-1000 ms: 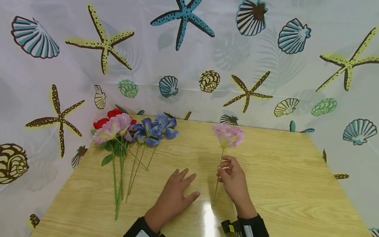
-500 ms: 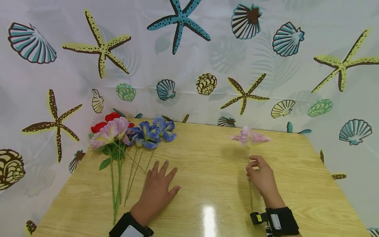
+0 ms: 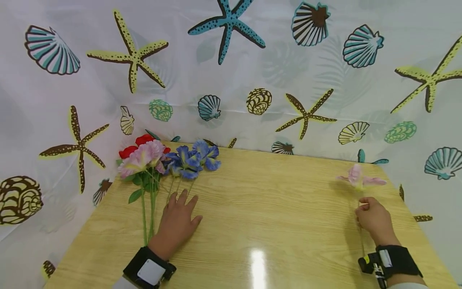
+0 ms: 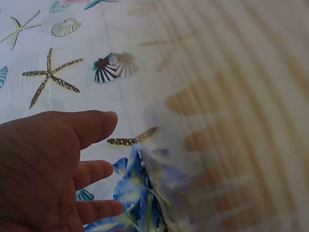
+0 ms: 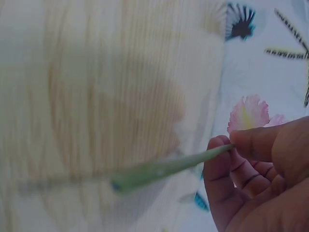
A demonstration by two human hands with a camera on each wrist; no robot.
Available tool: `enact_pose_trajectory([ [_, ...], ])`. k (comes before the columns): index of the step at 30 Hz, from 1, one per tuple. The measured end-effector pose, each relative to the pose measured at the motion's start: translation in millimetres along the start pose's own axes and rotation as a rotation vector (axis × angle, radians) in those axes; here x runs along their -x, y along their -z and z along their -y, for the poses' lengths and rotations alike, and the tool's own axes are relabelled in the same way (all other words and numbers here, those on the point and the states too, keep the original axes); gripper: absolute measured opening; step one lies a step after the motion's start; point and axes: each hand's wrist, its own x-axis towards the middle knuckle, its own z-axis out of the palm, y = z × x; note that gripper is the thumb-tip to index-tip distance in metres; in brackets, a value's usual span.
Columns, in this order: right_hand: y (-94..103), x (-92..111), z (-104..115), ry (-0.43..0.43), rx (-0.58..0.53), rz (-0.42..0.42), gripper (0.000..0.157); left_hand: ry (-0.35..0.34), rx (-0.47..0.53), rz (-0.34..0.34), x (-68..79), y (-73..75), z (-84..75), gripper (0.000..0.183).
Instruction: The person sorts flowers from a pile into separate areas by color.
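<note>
Hands, two. Left hand (image 3: pixel 175 224), lower left-centre of the frame: fingers straight and spread, over the stems of the blue flowers; whether it touches them cannot be told. Right hand (image 3: pixel 376 220), lower right: thumb and fingertips pinch a thin green stem.

Held pink flower (image 3: pixel 355 176), one: right of the frame, head above the right hand, stem running down towards the wrist.

Flowers grouped at left, overlapping, exact totals hidden. Red flowers (image 3: pixel 144 139): three patches visible. Pink flowers (image 3: pixel 144 155): at least two. Blue flowers (image 3: pixel 191 160): at least two.

Wristbands, two, dark: left wristband (image 3: pixel 138 261), right wristband (image 3: pixel 400 259).

Desk (image 3: pixel 274 208), one, wood-grained. Its far edge meets the patterned cloth (image 3: pixel 231 76), which bears five large starfish prints (image 3: pixel 134 58). A broad span of wood lies between the hands; only a narrow strip shows between the right hand and the desk's right edge.

Differences from one second ago: right hand and held flower have gone from right of centre to the far right, the petals now seen more edge-on; left hand has gone from centre to the blue flowers' stems. The left group keeps its place.
</note>
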Motion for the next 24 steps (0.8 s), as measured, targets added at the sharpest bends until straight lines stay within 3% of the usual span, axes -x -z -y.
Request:
enact_pose_trajectory([
  [9, 31.7, -9, -55, 0.069, 0.260, -0.113, 0.037, 0.033, 0.017, 0.005, -5.1, 0.8, 8.0, 0.060],
  [16, 38.6, -7, -62, -0.068, 0.307, -0.154, 0.038, 0.077, -0.035, -0.083, -14.3, 0.2, 14.6, 0.048],
  [20, 38.8, -7, -63, -0.062, 0.322, -0.158, 0.037, 0.071, -0.133, -0.096, -15.3, 4.0, 20.8, 0.047],
  [24, 35.9, -10, -64, -0.057, 0.332, -0.153, 0.037, 0.132, -0.118, -0.108, -12.1, 8.3, 26.6, 0.046],
])
